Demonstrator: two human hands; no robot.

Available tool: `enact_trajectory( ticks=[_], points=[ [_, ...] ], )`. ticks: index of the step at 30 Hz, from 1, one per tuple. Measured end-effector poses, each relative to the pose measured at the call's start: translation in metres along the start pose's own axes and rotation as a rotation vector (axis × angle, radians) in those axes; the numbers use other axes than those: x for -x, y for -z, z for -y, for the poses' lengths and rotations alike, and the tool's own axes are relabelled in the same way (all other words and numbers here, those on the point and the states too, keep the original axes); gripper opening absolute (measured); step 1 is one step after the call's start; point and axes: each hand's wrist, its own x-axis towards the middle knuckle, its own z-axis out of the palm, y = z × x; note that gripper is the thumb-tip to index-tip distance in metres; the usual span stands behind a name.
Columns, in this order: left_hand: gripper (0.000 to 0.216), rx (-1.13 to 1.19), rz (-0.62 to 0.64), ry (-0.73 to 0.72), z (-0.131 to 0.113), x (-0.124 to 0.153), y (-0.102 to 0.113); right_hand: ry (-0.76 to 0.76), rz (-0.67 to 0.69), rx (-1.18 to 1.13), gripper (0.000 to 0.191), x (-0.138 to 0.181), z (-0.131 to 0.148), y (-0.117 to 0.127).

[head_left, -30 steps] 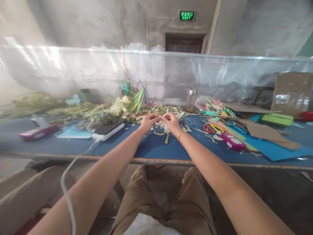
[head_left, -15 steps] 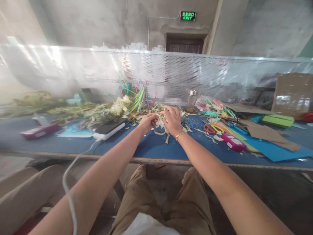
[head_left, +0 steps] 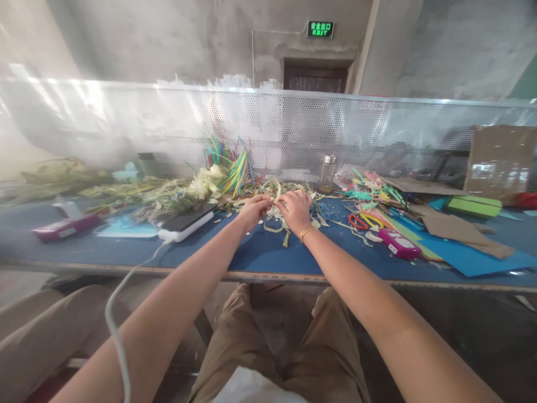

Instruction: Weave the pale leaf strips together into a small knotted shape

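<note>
Over the blue tabletop (head_left: 260, 254) my two hands meet at their fingertips. My left hand (head_left: 255, 209) is closed in a pinch at the lower end of a narrow pale strip (head_left: 277, 190), which curves upward between the hands. The thumb and forefinger of my right hand (head_left: 297, 209) are pressed together at the same spot, touching the strip. Whether it is paper or dried leaf I cannot tell. Beneath and behind the hands lies a heap of pale, greenish scraps (head_left: 268, 186). A loose curled scrap (head_left: 286, 238) lies in front of them.
To the left are a white device with a dark top (head_left: 188, 218), its cable (head_left: 113, 313) and a purple box (head_left: 65, 226). Coloured stems (head_left: 235, 168) and a glass bottle (head_left: 328, 173) stand behind. Scissors (head_left: 358, 221), another purple box (head_left: 399, 244) and blue paper (head_left: 474, 257) lie right.
My right hand's fingers, spread before, have come down and closed against the left fingertips. The pale strip now stands up visibly between the hands. The left hand has barely moved.
</note>
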Motion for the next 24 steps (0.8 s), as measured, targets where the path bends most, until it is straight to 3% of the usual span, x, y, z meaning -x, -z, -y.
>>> enact_trajectory(
  ticks=[4, 11, 18, 24],
  points=[
    [0.024, -0.129, 0.008, -0.095, -0.001, 0.002, 0.000, -0.132, -0.010, -0.113, 0.031, 0.000, -0.006, -0.007],
    [0.028, -0.306, 0.082, -0.253, -0.001, 0.003, 0.001, -0.368, 0.126, -0.468, 0.029, -0.002, -0.019, -0.017],
    [0.037, -0.338, 0.065, -0.270, -0.003, 0.005, 0.000, -0.404, 0.207, -0.668, 0.031, 0.001, -0.024, -0.026],
    [0.035, -0.324, 0.012, -0.212, -0.005, 0.005, 0.001, -0.380, 0.118, -0.629, 0.027, -0.001, -0.025, -0.024]
  ],
)
